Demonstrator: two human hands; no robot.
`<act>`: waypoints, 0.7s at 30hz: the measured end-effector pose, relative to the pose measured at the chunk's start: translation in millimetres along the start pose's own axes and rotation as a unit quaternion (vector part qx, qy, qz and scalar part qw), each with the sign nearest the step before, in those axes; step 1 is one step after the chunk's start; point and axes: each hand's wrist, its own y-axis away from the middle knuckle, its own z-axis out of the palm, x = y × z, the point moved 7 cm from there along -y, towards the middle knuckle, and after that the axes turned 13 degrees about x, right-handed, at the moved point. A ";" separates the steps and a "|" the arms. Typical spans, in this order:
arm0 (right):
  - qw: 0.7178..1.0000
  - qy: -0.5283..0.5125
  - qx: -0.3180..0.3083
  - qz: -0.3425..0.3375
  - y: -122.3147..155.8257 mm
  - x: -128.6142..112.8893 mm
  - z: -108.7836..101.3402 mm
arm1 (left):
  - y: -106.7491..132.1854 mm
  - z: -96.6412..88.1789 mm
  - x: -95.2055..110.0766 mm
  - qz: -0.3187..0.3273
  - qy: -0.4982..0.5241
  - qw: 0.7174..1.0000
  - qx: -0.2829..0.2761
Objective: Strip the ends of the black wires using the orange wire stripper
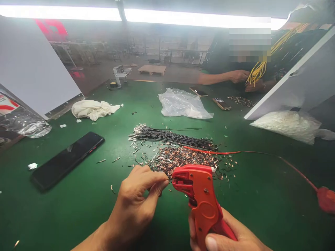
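My right hand point(222, 233) is wrapped round the handle of a red and orange wire stripper point(204, 195), its jaws pointing left. At those jaws, the thumb and forefinger of my left hand point(141, 191) pinch a thin dark wire point(170, 179); most of it is hidden by the fingers. Just beyond the tool lies a heap of short wire scraps with coppery ends point(180, 158). Behind that heap, a bundle of black wires point(172, 136) stretches across the green table point(78, 209), metal terminals showing at its left end.
A black phone point(69, 158) lies at left, near a white cloth point(94, 109). Further back are a clear plastic bag point(183, 104) and two more phones. A red cord point(295, 170) crosses the right side. Opposite, a person's hands point(239, 76) hold yellow wires point(258, 71).
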 end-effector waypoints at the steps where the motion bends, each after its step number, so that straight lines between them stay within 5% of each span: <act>1: 1.000 0.004 0.001 0.000 -0.2 0.0 -0.5 | 0.1 -0.6 -0.2 -0.002 0.000 1.000 0.006; 21: 0.995 0.081 0.048 0.020 1.1 10.5 -8.6 | -2.9 2.8 3.5 0.028 -0.008 0.999 -0.019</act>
